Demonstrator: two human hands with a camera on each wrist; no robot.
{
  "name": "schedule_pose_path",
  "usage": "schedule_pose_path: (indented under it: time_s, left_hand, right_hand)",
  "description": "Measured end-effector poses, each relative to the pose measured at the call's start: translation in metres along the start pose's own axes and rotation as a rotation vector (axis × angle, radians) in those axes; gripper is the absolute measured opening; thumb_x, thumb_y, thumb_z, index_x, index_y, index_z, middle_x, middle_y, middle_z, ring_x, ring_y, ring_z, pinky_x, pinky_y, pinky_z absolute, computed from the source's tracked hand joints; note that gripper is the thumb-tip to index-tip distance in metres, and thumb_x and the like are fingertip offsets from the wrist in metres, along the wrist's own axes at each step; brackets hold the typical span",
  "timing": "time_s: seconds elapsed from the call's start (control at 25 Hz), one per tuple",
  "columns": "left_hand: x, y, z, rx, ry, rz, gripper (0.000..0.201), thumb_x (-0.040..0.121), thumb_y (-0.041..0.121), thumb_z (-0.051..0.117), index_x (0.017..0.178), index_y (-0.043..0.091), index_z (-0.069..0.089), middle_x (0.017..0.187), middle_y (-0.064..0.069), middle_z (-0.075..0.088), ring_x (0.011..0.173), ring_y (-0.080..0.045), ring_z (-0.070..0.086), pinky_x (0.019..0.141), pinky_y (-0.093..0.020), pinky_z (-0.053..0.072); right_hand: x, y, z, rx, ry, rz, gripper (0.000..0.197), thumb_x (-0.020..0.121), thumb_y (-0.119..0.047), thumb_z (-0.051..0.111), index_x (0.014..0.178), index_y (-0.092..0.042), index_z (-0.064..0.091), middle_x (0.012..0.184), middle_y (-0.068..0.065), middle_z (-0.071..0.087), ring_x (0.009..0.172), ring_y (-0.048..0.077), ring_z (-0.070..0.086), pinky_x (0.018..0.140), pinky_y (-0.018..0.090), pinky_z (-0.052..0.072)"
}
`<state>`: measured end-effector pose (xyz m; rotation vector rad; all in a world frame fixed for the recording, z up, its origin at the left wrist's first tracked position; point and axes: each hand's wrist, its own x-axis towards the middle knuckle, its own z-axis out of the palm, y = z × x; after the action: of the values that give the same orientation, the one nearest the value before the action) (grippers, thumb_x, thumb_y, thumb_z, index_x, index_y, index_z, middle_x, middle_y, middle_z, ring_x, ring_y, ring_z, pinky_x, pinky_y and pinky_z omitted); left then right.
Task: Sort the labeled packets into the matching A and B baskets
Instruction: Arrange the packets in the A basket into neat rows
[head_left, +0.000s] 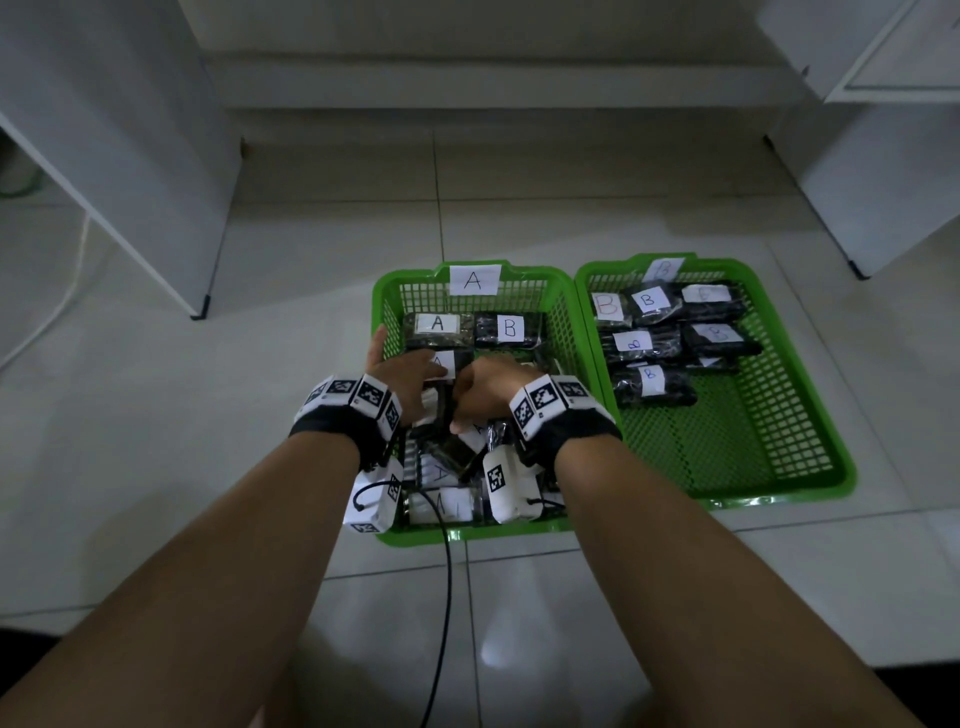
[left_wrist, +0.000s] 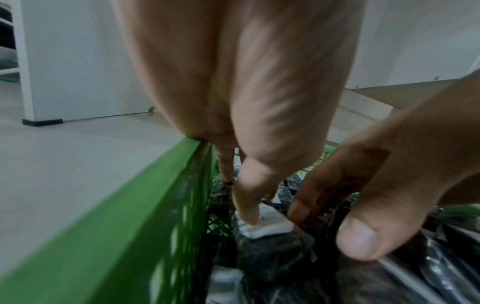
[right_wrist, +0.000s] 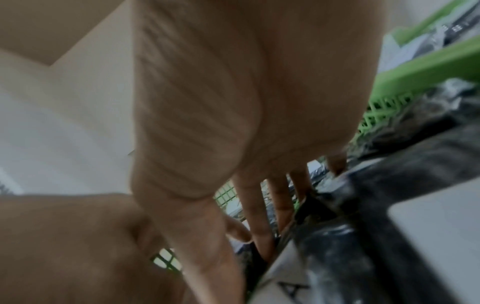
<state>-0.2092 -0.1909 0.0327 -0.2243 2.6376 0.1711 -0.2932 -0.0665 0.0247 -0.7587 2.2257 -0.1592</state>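
Note:
Two green baskets stand side by side on the floor. The A basket (head_left: 384, 306) holds dark packets, among them one marked A (head_left: 438, 325) and one marked B (head_left: 508, 328). The B basket (head_left: 810, 415) holds several B packets (head_left: 648, 300) at its far end. Both hands are inside the A basket. My left hand (head_left: 405, 374) (left_wrist: 236, 197) lies spread with straight fingers, its thumb on a packet's white label (left_wrist: 270, 226). My right hand (head_left: 483, 389) (right_wrist: 241, 273) curls over the pile and pinches a dark packet (left_wrist: 389, 273); its label is hidden.
White cabinets (head_left: 130, 156) stand to the left and right of the baskets, with a step behind them. A black cable (head_left: 447, 597) runs from the wrists toward me over the pale tiles. The near half of the B basket is bare mesh (head_left: 727, 452).

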Motion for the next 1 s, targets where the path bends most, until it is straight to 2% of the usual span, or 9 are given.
schedule_pose_path:
  time_s: [0.08,0.16,0.28,0.4,0.52,0.6,0.68,0.8,1.0]
  left_hand:
    - [0.001,-0.001,0.002,-0.102,0.049,-0.014,0.036,0.091,0.033,0.058,0.128,0.032,0.058,0.141,0.009,0.052,0.141,-0.011,0.038,0.114,-0.052,-0.024]
    - [0.003,-0.002,0.002,-0.108,0.032,-0.05,0.025,0.089,0.03,0.058,0.113,0.029,0.067,0.137,0.009,0.057,0.139,-0.011,0.041,0.111,-0.048,-0.028]
    - [0.005,0.0,0.003,-0.085,0.021,-0.076,0.025,0.086,0.024,0.059,0.109,0.03,0.067,0.135,0.008,0.06,0.138,-0.01,0.043,0.112,-0.045,-0.028]
    - [0.003,0.002,0.002,-0.075,0.035,-0.057,0.025,0.087,0.02,0.059,0.106,0.031,0.07,0.142,0.009,0.053,0.141,-0.01,0.039,0.113,-0.046,-0.026]
    - [0.005,-0.002,0.003,-0.219,0.1,-0.061,0.017,0.089,0.021,0.061,0.097,0.033,0.069,0.126,0.01,0.063,0.133,-0.01,0.048,0.118,-0.047,-0.021]
    - [0.007,0.001,-0.001,-0.245,0.156,-0.054,0.014,0.09,0.024,0.061,0.098,0.031,0.07,0.12,0.009,0.066,0.127,-0.014,0.054,0.121,-0.049,-0.011]
    - [0.009,0.009,-0.008,-0.32,0.222,-0.016,0.02,0.09,0.015,0.059,0.102,0.024,0.073,0.122,0.004,0.066,0.123,-0.02,0.057,0.12,-0.043,0.018]
    - [0.013,0.023,-0.015,-0.481,0.168,0.073,0.021,0.092,0.015,0.061,0.11,0.017,0.072,0.12,-0.002,0.065,0.113,-0.022,0.062,0.094,-0.028,0.046]
    - [0.019,0.042,0.002,-0.294,-0.028,0.099,0.039,0.093,0.031,0.062,0.127,0.011,0.06,0.125,-0.01,0.062,0.109,-0.031,0.06,0.084,-0.034,0.05]
  right_hand:
    - [-0.005,0.001,-0.002,0.012,-0.002,-0.017,0.032,0.071,-0.036,0.084,0.099,-0.019,0.08,0.099,0.002,0.074,0.092,0.021,0.067,0.063,0.024,0.046]
    - [-0.01,0.004,-0.01,0.032,0.037,-0.036,0.027,0.074,-0.033,0.079,0.098,-0.02,0.08,0.099,0.001,0.075,0.091,0.021,0.068,0.071,0.029,0.052]
    - [-0.016,0.012,-0.017,0.086,0.032,-0.037,0.018,0.081,-0.025,0.072,0.092,-0.013,0.08,0.098,0.008,0.075,0.091,0.025,0.071,0.085,0.04,0.058]
    - [-0.023,0.017,-0.017,0.065,-0.009,-0.027,0.014,0.086,-0.023,0.071,0.09,-0.013,0.08,0.098,0.006,0.074,0.092,0.022,0.07,0.083,0.036,0.057]
    - [-0.032,0.022,-0.021,0.171,-0.005,0.022,0.019,0.082,-0.029,0.073,0.09,-0.013,0.079,0.095,0.004,0.075,0.085,0.019,0.071,0.074,0.031,0.056]
    - [-0.038,0.03,-0.028,0.332,0.071,0.053,0.017,0.088,-0.026,0.071,0.092,-0.011,0.078,0.092,0.003,0.077,0.084,0.018,0.073,0.075,0.031,0.059]
    - [-0.039,0.042,-0.036,0.366,0.311,0.078,0.014,0.093,-0.014,0.066,0.093,-0.006,0.077,0.094,0.007,0.077,0.079,0.016,0.073,0.073,0.027,0.061]
    - [-0.045,0.054,-0.049,0.269,0.58,0.113,0.018,0.089,0.001,0.064,0.092,-0.007,0.08,0.098,0.003,0.077,0.081,0.012,0.067,0.076,0.021,0.052]
    - [-0.042,0.05,-0.034,0.04,0.3,0.13,0.024,0.087,-0.006,0.073,0.111,-0.008,0.073,0.113,0.006,0.07,0.102,0.023,0.066,0.081,0.029,0.051]
